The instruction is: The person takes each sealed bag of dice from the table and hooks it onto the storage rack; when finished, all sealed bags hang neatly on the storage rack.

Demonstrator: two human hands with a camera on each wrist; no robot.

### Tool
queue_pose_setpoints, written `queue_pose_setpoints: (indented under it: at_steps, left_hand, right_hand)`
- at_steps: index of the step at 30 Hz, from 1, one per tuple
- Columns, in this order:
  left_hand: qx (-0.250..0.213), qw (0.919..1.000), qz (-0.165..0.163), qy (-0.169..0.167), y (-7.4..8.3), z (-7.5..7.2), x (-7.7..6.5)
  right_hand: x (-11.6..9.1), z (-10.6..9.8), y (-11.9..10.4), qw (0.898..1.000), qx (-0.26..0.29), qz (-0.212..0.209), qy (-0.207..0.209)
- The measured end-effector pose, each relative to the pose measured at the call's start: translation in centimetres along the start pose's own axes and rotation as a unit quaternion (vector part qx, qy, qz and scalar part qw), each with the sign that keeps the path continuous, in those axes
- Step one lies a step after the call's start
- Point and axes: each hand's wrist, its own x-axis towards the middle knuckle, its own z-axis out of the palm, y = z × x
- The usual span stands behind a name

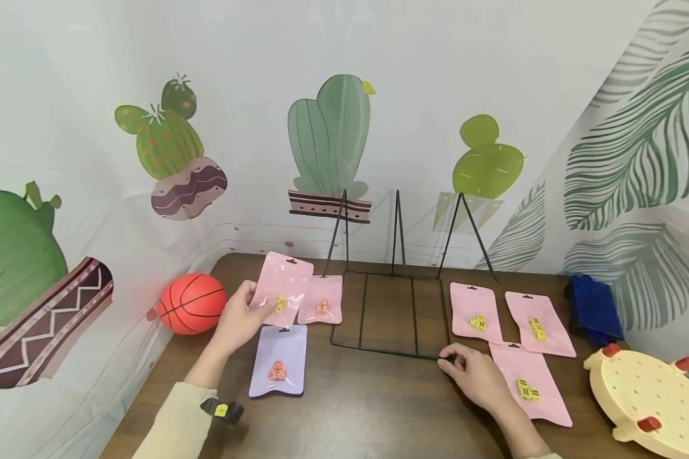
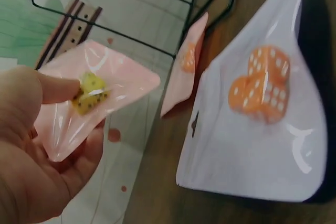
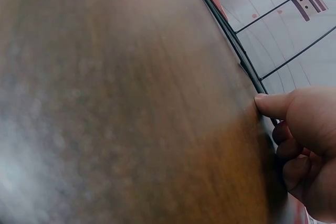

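Observation:
My left hand [image 1: 242,319] pinches a pink pouch [image 1: 284,280] with yellow dice [image 2: 92,94] showing through its clear front, raised above the table. Partly behind it lies a second pink pouch [image 1: 330,293] with orange dice. Below that hand is a lilac pouch [image 1: 287,347], also with orange dice. At the front right corner of a black wire rack [image 1: 379,349], my right hand [image 1: 476,376] grips the frame between thumb and curled fingers. The rack's base rests on the brown table, with pointed wire prongs standing up at its back.
Right of the rack lie several pink pouches [image 1: 473,296] with yellow dice. Farther right are a dark blue object [image 1: 594,309] and a cream perforated board [image 1: 649,389] with red-tipped pegs. An orange-red basketball [image 1: 192,303] sits at the left. A cactus-printed sheet [image 1: 413,95] hangs behind the table [image 1: 379,408].

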Motion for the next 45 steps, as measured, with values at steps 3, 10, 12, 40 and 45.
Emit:
queue_pose_setpoints:
  at_steps: [3, 10, 12, 40, 45]
  left_hand:
    - [-0.043, 0.9985, 0.032, -0.012, 0.8, 0.3, -1.0]
    - [-0.120, 0.9840, 0.115, -0.065, 3.1, 1.1, -3.5]
    - [-0.147, 0.9765, 0.134, -0.084, 3.8, 1.2, -4.1]
    - [-0.279, 0.9401, 0.188, -0.055, 6.9, 3.1, -4.7]
    - [-0.296, 0.9373, 0.175, -0.057, 6.9, 3.5, -4.4]
  right_hand:
    - [-0.1, -0.1, 0.1, 1.000, -0.001, 0.002, -0.001]
    - [0.0, 0.0, 0.0, 1.000, -0.002, 0.001, 0.002]
    - [0.0, 0.0, -0.1, 1.000, 0.000, 0.002, 0.001]
    - [0.0, 0.2, 0.2, 1.000, -0.005, 0.003, 0.001]
    - [0.1, 0.3, 0.3, 1.000, -0.003, 0.001, 0.005]
